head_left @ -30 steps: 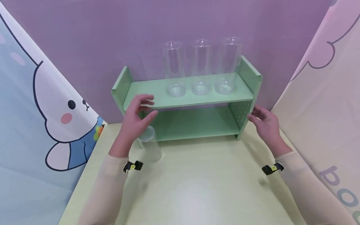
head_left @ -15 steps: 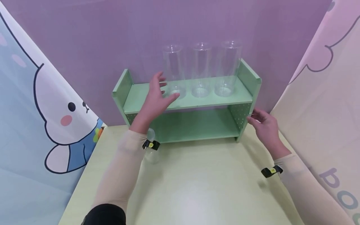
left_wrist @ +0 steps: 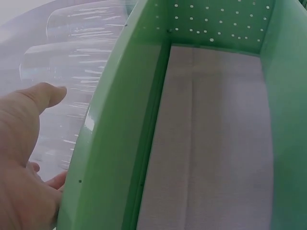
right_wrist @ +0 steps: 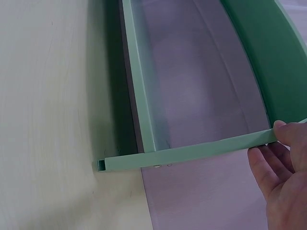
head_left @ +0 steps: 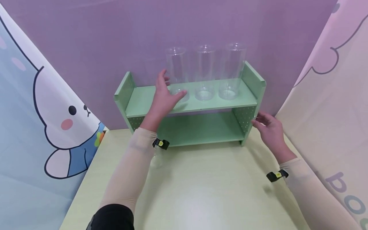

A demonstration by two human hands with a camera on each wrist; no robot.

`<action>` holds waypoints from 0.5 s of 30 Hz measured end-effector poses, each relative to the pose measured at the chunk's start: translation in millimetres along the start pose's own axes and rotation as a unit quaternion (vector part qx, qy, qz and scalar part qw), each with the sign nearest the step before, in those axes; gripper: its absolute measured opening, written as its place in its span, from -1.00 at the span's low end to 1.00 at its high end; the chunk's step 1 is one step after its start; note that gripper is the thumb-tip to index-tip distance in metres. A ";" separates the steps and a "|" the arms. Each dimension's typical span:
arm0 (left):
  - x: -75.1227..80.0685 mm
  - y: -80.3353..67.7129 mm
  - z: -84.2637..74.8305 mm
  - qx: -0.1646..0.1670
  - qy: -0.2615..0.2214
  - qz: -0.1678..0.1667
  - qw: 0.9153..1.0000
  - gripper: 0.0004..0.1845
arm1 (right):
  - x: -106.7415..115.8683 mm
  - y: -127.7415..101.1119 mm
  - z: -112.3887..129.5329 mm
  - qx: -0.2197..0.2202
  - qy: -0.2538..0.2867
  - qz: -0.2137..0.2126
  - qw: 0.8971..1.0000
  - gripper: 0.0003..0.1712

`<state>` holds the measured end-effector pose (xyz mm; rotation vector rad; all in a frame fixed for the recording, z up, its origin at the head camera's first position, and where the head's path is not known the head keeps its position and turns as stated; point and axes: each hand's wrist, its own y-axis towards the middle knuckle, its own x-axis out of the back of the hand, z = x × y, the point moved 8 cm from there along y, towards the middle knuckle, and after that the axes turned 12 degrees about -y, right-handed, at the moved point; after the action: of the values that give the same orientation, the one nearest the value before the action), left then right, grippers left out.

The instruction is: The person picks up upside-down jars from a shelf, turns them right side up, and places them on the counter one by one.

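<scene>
A green two-tier shelf (head_left: 198,131) stands on the table. Three tall clear plastic cylinders, the left one (head_left: 176,64), the middle one (head_left: 205,68) and the right one (head_left: 233,70), stand upright in a row on its top board. My left hand (head_left: 165,95) is spread at the lower part of the left cylinder, thumb in front and fingers at its left; whether it touches is unclear. In the left wrist view the thumb (left_wrist: 45,95) is extended. My right hand (head_left: 268,129) pinches the front edge of the right side panel (right_wrist: 201,149) between thumb and fingers.
Another clear cylinder (head_left: 156,159) stands on the table (head_left: 201,188), mostly hidden behind my left forearm. A purple backdrop (head_left: 86,32) rises behind the shelf. Printed cloths hang at the left (head_left: 26,143) and right (head_left: 325,111).
My left hand has moved up and to the right, from above the cylinder on the table to the left cylinder on the shelf. The right hand stays on the side panel.
</scene>
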<state>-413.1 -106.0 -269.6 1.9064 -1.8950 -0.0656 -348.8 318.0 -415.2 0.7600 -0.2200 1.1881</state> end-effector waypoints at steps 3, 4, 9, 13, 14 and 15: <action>0.7 2.1 -2.2 -0.007 -0.001 -0.007 1.000 0.20 | -0.6 1.1 -0.9 0.002 -0.005 0.001 1.000 -0.50; 0.9 2.9 -2.9 -0.010 -0.003 -0.009 1.000 0.18 | -0.7 1.2 -1.2 0.002 -0.006 0.001 1.000 -0.50; 0.9 5.5 -4.6 -0.025 -0.005 -0.017 1.000 0.12 | -0.3 0.9 -1.0 0.000 -0.003 0.001 1.000 -0.50; 1.1 5.8 -5.2 -0.032 -0.006 -0.021 0.999 0.11 | 0.3 -0.1 1.3 0.000 -0.002 0.004 1.000 -0.51; 1.3 5.4 -5.5 -0.034 -0.007 -0.022 0.999 0.11 | 0.3 -0.3 1.5 -0.001 -0.002 0.005 1.000 -0.51; 1.4 4.8 -6.0 -0.036 -0.010 -0.023 0.999 0.11 | 0.3 -0.5 1.7 -0.001 -0.002 0.006 1.000 -0.51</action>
<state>-415.5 -105.5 -262.2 1.9075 -1.8374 -0.1649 -347.8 317.1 -414.0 0.7610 -0.2298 1.1971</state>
